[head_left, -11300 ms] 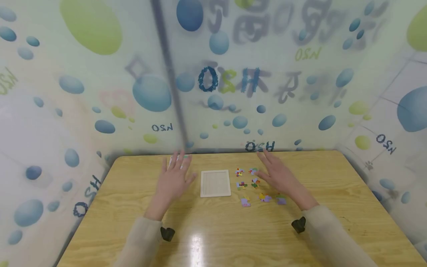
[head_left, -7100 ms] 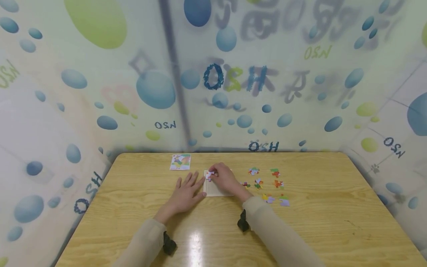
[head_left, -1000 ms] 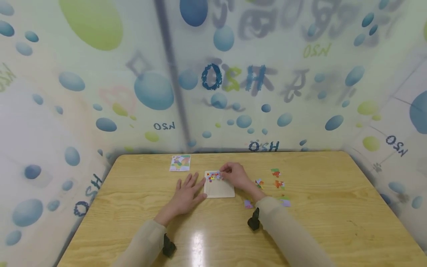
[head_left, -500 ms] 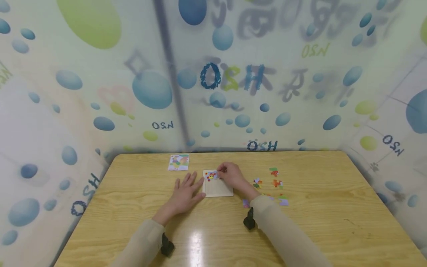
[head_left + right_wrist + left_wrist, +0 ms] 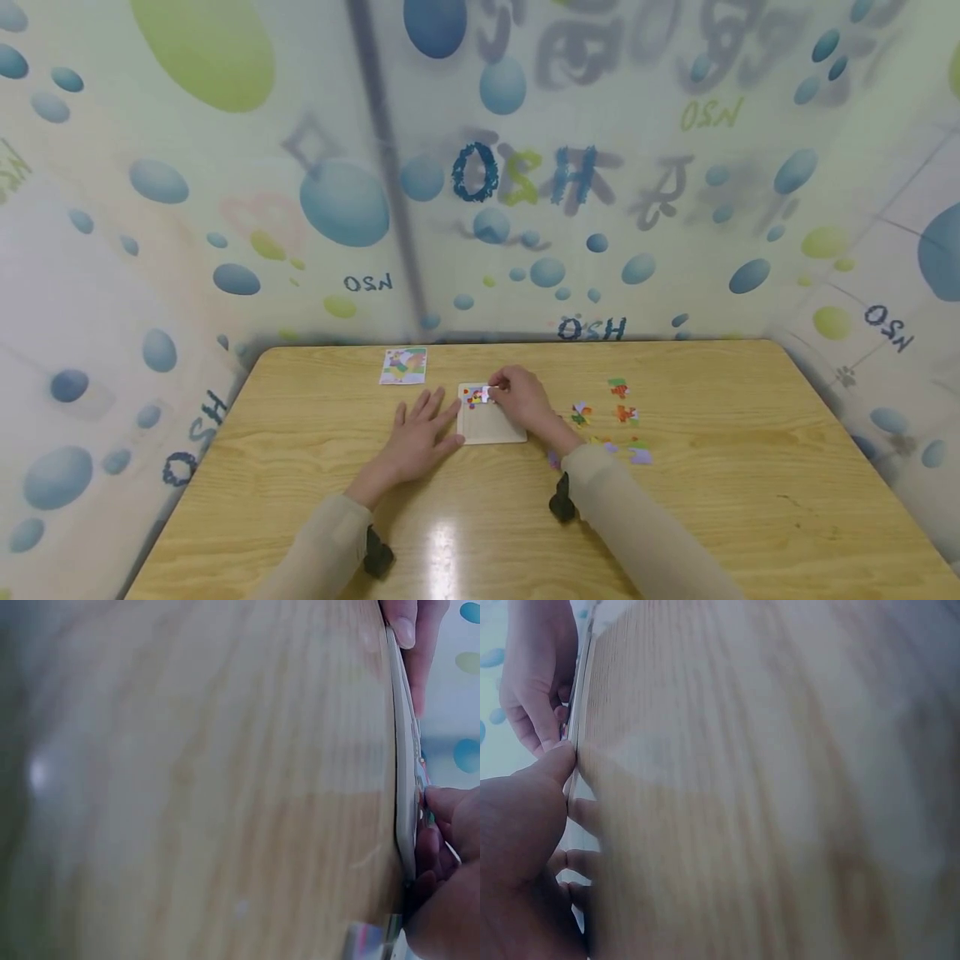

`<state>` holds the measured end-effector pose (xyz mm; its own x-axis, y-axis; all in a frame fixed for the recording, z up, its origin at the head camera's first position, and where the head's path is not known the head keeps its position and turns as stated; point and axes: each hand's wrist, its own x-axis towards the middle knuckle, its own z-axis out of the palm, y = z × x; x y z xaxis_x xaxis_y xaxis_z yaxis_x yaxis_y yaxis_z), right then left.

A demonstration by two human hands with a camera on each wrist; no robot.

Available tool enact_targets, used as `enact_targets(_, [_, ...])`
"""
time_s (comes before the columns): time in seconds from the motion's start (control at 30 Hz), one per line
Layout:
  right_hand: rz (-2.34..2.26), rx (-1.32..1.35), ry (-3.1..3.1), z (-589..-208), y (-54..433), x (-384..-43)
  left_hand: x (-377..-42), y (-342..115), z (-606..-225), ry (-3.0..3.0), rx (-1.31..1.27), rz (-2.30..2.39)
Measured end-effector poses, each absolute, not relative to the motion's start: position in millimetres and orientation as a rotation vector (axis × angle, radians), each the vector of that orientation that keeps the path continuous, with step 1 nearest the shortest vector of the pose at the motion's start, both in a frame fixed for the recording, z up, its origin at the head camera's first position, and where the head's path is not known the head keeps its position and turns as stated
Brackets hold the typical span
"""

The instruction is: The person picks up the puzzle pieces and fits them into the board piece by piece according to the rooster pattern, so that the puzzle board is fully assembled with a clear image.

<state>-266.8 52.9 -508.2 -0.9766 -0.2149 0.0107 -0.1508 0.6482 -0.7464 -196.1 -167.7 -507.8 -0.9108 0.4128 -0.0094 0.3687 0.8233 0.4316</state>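
Observation:
A small pale square puzzle tray (image 5: 495, 432) lies on the table between my hands. Joined colourful jigsaw pieces (image 5: 471, 396) fill its top left part. My left hand (image 5: 418, 435) lies with spread fingers at the tray's left edge, thumb and fingers touching the frame. Over the tray's top right, my right hand (image 5: 521, 402) pinches a jigsaw piece between thumb and fingers; most of it is hidden by them in the head view. In the right wrist view, the fingertips (image 5: 439, 796) hold that piece (image 5: 429, 817) low over the tray rim (image 5: 403, 750).
A picture card (image 5: 403, 367) lies behind the left hand. To the right are loose jigsaw pieces, among them a red and green one (image 5: 618, 388), an orange one (image 5: 627, 414) and a lilac one (image 5: 641, 456). Some sit partly behind the right forearm. A patterned wall stands behind the table.
Earlier the tray was bare and both hands were open; pieces from the right now lie in its top row. Over the last second the right hand shifted slightly left; the left stayed put.

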Motion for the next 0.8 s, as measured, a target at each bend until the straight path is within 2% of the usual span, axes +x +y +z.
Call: enact_targets(0.8, [-1.252, -0.405, 2.740, -507.0, 60.3, -263.1, -196.5, -168.1, -509.6, 2.891, 0.618, 0.652])
